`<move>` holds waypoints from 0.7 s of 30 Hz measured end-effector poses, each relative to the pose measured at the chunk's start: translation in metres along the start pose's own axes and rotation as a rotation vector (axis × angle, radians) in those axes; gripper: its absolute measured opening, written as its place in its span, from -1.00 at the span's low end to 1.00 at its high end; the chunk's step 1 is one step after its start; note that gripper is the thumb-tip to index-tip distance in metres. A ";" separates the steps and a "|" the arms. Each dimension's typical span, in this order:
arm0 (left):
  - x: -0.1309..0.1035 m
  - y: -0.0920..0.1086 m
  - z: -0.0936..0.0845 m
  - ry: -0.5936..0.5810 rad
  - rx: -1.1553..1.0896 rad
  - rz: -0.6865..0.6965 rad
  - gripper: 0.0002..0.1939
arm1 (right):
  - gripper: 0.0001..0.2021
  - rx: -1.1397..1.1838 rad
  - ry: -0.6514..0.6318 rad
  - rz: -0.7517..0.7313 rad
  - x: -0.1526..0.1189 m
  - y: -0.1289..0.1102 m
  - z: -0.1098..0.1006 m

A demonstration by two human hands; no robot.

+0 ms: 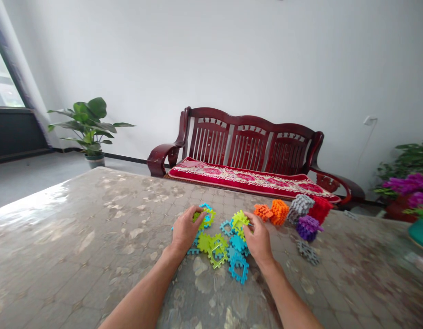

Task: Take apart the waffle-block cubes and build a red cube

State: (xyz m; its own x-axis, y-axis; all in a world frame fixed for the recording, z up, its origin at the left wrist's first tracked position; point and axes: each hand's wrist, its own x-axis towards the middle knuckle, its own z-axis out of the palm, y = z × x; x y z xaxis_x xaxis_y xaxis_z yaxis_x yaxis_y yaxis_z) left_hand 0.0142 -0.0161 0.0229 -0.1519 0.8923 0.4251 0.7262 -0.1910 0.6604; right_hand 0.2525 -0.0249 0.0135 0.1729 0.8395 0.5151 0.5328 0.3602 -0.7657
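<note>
Over the pile, my left hand (187, 227) is closed on a lime-green toothed building tile (208, 219), with a blue tile (206, 206) just behind it. Thumb and fingers of my right hand (258, 237) pinch another lime-green tile (239, 220). Between and below the hands lie loose green tiles, one of them a frame with an open middle (218, 262). Several blue tiles lie by my right hand, including a blue frame tile (239, 279) nearest me. My fingers partly cover both held pieces.
Right of my hands stand sorted stacks of tiles: orange (279, 212), grey (302, 204), red (321, 209) and purple (307, 227). A grey tile (308, 252) lies in front. The patterned tablecloth (105, 242) covers the table. Beyond are a wooden bench (249, 139) and purple flowers (408, 188).
</note>
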 end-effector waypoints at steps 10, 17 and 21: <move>-0.001 -0.002 0.002 -0.002 -0.026 0.013 -0.77 | -0.62 -0.038 -0.021 -0.058 -0.003 0.003 0.003; 0.000 -0.008 0.007 0.023 -0.058 0.057 -0.82 | -0.62 -0.052 -0.022 -0.109 -0.003 0.005 0.004; 0.000 -0.009 0.007 0.025 -0.045 0.047 -0.82 | -0.63 -0.057 -0.031 -0.096 -0.003 0.006 0.003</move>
State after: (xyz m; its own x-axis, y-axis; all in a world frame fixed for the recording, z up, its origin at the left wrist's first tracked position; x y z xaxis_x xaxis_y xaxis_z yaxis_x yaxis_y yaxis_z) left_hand 0.0126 -0.0119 0.0125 -0.1357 0.8717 0.4709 0.7021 -0.2507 0.6665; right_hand 0.2526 -0.0238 0.0060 0.0936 0.8149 0.5720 0.5921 0.4164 -0.6900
